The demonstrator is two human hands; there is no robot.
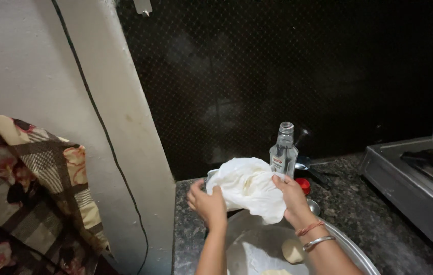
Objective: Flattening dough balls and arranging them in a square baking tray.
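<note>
White, crumpled and thin, the soft plastic bag [249,189] is held up between both hands just above the far rim of a wide round steel plate [351,250]. Its long axis runs roughly level from left to right, sagging a little lower toward the right, and its bunched folds bulge up toward the dark wall. The left hand [207,203] clamps the bag's lower left edge, with its fingers [196,189] curled shut on the plastic. The right hand [292,196] pinches the bag's right side from above, its fingers closed on a fold; the right wrist wears a red thread and a silver metal bangle [318,242].

The steel plate rests on the speckled dark granite bench [379,214] and holds a dusting of white flour and a small pale round lump of dough [293,250] near the right forearm. Behind the bag stands an upright clear glass bottle [284,150] with no cap, its neck pointing straight up. A small red cap [304,185] lies just right of the bag, near the bottle's base. A steel gas stove [410,188] sits at the right end of the bench, well apart from the hands. A checked floral cloth [28,198] hangs at the left, beside the pale wall.
</note>
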